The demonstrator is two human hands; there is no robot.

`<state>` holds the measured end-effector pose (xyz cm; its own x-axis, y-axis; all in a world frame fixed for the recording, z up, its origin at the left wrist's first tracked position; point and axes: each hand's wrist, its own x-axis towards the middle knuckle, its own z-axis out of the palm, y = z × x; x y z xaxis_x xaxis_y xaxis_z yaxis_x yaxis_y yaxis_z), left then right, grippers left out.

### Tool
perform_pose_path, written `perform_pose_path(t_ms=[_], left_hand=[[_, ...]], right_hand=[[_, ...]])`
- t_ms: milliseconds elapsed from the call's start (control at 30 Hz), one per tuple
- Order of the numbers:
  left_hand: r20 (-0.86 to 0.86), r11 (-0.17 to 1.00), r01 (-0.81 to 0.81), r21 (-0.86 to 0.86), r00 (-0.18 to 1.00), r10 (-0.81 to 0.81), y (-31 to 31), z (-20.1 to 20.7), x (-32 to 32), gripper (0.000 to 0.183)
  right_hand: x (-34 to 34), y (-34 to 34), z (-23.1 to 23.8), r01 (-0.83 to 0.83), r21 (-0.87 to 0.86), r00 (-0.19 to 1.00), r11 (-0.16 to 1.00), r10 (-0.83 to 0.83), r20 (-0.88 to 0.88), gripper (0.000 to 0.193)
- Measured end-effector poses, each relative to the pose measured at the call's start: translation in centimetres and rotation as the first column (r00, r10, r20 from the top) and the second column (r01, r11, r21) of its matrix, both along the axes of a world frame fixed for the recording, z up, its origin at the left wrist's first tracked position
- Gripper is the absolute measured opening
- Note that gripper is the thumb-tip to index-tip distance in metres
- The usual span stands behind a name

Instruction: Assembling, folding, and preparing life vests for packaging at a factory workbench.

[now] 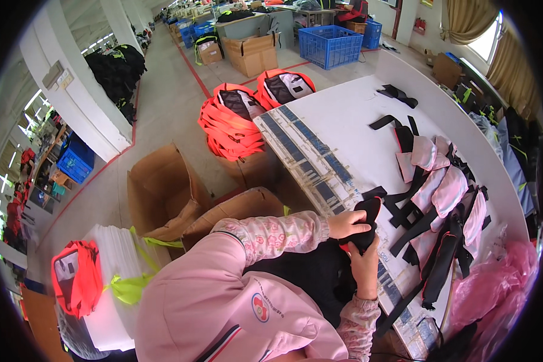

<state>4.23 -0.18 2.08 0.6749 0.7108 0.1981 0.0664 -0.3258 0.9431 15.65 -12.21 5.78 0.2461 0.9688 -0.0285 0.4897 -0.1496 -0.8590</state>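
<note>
Over the near edge of the white worktable [344, 130], both my hands hold a black padded strap [368, 210] with red edging. My left hand [347, 224] closes on it from the left, thumb lying across it. Gripping its lower end from below is my right hand [365, 266]. To the right of my hands, a loose pile of pale pink padded pieces [449, 190] with black webbing covers part of the table. A long black padded piece [441, 262] with red piping lies along that pile. Black cloth [301, 274] hangs below my hands, against my lap.
Open cardboard boxes [163, 187] stand left of the table. Orange bag pieces [232, 123] are stacked beyond them. A pink plastic bag [495, 289] lies at the table's right end. White foam sheets [117, 265] and an orange bag [77, 277] stand at lower left. A raised board [464, 130] borders the table.
</note>
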Motion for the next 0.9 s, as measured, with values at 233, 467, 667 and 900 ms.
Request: perform_pose_path(t_ms=[233, 467, 667, 900], left_hand=[[0.019, 0.936, -0.248, 0.25, 0.968, 0.252, 1.4, 3.0, 1.0, 0.029], [0.143, 0.628, -0.622, 0.466, 0.754, 0.641, 10.1, 6.3, -0.9, 0.028], [0.096, 0.56, -0.692, 0.456, 0.663, 0.742, 14.5, 8.3, -6.2, 0.03], [-0.105, 0.196, -0.446, 0.873, 0.219, 0.97, 23.0, 9.0, -19.6, 0.011]], right_hand=[[-1.1, 1.5, -1.6, 0.12, 0.16, 0.982, 0.98, -0.093, -0.166, 0.061], [-2.6, 2.3, 1.7, -0.024, -0.003, 0.973, 1.0, 0.023, -0.229, 0.026], [-5.7, 1.1, 5.3, -0.116, 0.077, 0.939, 0.99, 0.135, -0.318, 0.017], [-8.7, -1.7, 6.5, -0.324, 0.308, 0.903, 0.894, 0.39, -0.18, 0.02]])
